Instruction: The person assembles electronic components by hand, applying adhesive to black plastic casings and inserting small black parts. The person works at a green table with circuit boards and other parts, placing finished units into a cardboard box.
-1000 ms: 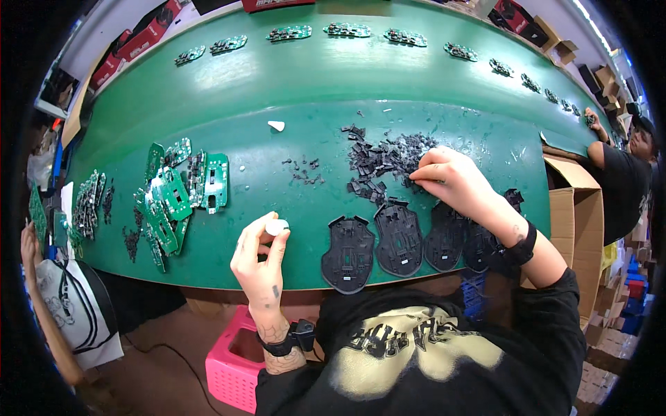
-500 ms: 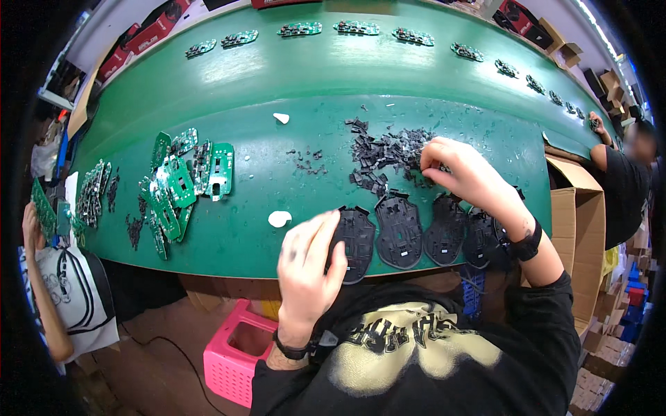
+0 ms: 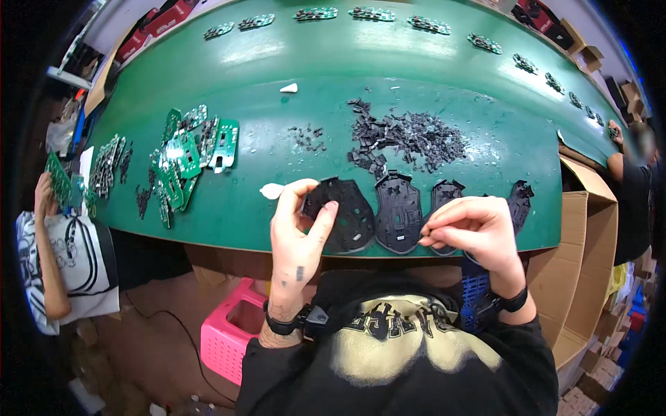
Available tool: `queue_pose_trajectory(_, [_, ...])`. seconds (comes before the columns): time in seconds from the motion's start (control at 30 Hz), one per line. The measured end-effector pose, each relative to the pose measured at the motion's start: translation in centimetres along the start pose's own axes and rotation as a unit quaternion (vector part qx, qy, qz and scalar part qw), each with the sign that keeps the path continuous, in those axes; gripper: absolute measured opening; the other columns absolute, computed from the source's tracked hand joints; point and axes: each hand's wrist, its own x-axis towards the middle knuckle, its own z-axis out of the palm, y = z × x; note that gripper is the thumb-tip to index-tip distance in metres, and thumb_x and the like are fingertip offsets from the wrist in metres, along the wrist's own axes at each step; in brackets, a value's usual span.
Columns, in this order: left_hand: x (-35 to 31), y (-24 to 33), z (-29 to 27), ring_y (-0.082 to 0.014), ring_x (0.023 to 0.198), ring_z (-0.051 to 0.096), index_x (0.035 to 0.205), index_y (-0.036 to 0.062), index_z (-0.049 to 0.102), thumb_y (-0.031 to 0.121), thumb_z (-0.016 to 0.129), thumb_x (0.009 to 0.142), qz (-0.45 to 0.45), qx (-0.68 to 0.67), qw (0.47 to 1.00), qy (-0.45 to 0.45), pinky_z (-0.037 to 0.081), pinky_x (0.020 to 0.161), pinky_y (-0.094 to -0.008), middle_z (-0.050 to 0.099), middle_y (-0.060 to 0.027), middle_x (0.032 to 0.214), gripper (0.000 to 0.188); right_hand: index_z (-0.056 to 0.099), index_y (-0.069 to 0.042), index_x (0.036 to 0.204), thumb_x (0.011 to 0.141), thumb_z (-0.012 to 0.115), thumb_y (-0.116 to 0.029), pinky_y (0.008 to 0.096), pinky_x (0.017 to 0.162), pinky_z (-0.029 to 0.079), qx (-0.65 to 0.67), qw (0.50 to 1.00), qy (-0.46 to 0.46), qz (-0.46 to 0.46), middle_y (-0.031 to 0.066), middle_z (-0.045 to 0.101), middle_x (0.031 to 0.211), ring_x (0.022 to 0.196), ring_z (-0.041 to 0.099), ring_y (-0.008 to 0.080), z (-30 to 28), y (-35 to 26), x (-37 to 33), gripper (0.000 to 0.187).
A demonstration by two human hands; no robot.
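Note:
Several black plastic mouse bases (image 3: pixel 398 218) lie in a row along the table's near edge. My left hand (image 3: pixel 295 225) grips the leftmost mouse base (image 3: pixel 352 220) by its left side, thumb on top and fingers at the edge; the base looks slightly tilted. Over the third base, my right hand (image 3: pixel 479 232) is closed in a pinch; what sits between its fingertips is too small to make out. That hand partly hides the bases under it. Beyond them spreads a pile of small black plastic pieces (image 3: pixel 416 139).
Green circuit boards (image 3: pixel 184 156) are heaped at the left, and more boards (image 3: pixel 372 14) stand in a line on the far green surface. A white piece (image 3: pixel 271 191) lies by my left hand. Cardboard boxes (image 3: pixel 572 256) stand right. Co-workers sit at both sides.
My right hand has come from the pile toward me, over the bases. My left hand has taken hold of the leftmost base. The whole view has shifted slightly.

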Motion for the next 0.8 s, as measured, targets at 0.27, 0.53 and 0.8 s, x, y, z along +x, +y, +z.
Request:
queue_pose_trajectory(0.27, [-0.4,2.0,2.7,0.0011,0.066,0.047,0.117,0.0007,0.050,0.009,0.058,0.095,-0.067,-0.131,0.983,-0.113,0.038,0.054,-0.0173,0.057,0.0032,0.082,0.024,0.070,-0.005,0.085,0.073,0.074,0.001,0.0285,0.072,0.050,-0.234,0.943,-0.016,-0.234,0.0061,0.067,0.085,0.081,0.064,0.0181,1.0,1.8,0.6,0.014])
queue_pose_trajectory(0.53, [-0.5,2.0,3.5,0.0030,0.054,0.042,0.118,0.0016,0.051,0.013,0.060,0.094,-0.067,-0.133,0.980,-0.131,0.031,0.044,-0.0173,0.054,0.0058,0.071,0.027,0.070,-0.006,0.086,0.072,0.075,0.000,0.0284,0.070,0.048,-0.270,0.932,-0.016,-0.241,0.0043,0.063,0.085,0.080,0.061,0.0173,0.8,1.5,0.2,0.016])
queue_pose_trajectory(0.8, [-0.2,0.7,2.7,0.0029,0.051,0.039,0.112,0.0014,0.054,0.012,0.060,0.093,-0.040,-0.088,0.987,-0.129,0.030,0.043,-0.0183,0.049,0.0079,0.062,0.023,0.067,-0.004,0.086,0.074,0.073,0.000,0.0302,0.070,0.049,-0.348,0.907,-0.022,-0.236,0.0062,0.058,0.087,0.080,0.061,0.0208,1.8,1.0,0.4,0.015])
